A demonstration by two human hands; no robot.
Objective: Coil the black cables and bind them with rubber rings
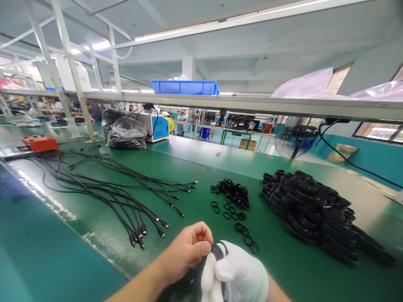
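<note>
A coiled black cable (218, 251) is gripped in my right hand (241, 270), which wears a white glove. The glove's fingers wrap round the lower part of the coil and hide much of it. My bare left hand (190, 249) is closed, with thumb and forefinger pinching at the coil's left upper edge; what lies inside its curled fingers is hidden. Just beyond the hands, several loose black rings (247, 240) lie on the green table, and a heap of similar rings (233, 193) sits behind them. To the left, straight black cables (110, 195) are spread out, their connectors pointing right.
A large pile of coiled black cables (310, 205) stands on the right. Farther back are a red box (39, 142), black bundles in clear plastic (127, 132) and a blue-and-white machine (159, 126). An overhead shelf (245, 102) carries a blue tray (185, 87).
</note>
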